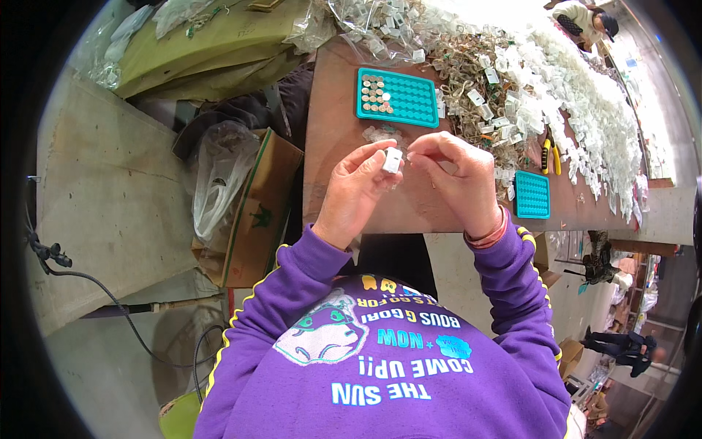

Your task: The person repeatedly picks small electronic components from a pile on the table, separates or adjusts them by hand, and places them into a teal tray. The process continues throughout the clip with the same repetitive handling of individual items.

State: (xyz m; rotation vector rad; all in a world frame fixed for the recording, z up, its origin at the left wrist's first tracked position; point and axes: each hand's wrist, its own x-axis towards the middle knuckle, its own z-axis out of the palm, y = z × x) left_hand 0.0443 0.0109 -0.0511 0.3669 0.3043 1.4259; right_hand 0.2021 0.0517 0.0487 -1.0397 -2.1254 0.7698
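Between the thumb and fingers of my left hand (356, 192) is a small white box-shaped plastic piece (392, 160). My right hand (466, 179) is closed in a pinch just right of it, and whatever its fingertips hold is too small to make out. Beyond the hands lies a teal tray (417, 101) with rows of round hollows. Several small round coin-like pieces (376, 95) sit in its left part. Some clear plastic bits (380, 134) lie on the brown tabletop (333, 110) between the tray and my hands.
A large heap of clear plastic pieces (541, 88) and tangled wires (468, 88) covers the far right. Yellow-handled pliers (546, 156) and a second teal tray (532, 195) lie at its edge. A cardboard box (259, 212) with a clear bag (221, 175) stands left. Two people are farther off.
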